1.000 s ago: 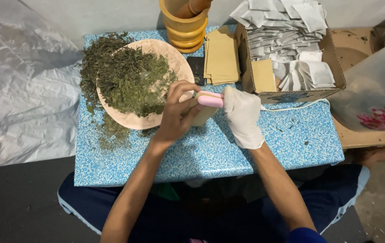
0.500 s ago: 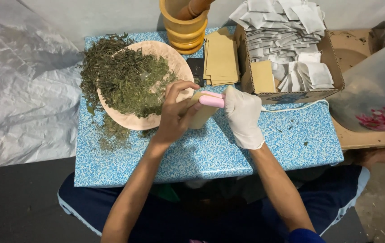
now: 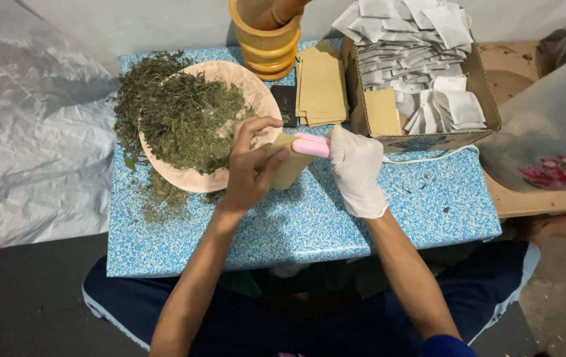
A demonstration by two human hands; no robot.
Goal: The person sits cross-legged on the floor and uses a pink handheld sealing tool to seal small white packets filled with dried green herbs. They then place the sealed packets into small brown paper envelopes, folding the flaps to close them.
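I see dried leaves (image 3: 177,116) heaped on a round plate (image 3: 256,99), my left hand (image 3: 253,165) pinching a tan pouch (image 3: 289,165) over the tabletop (image 3: 428,198), my gloved right hand (image 3: 356,165) clamped round a pink scoop (image 3: 311,145) at the pouch's mouth, cardboard box (image 3: 428,141) beyond.

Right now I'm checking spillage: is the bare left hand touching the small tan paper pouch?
Touching. The head view shows the left hand with its fingers wrapped around the small tan paper pouch, with no gap between them.
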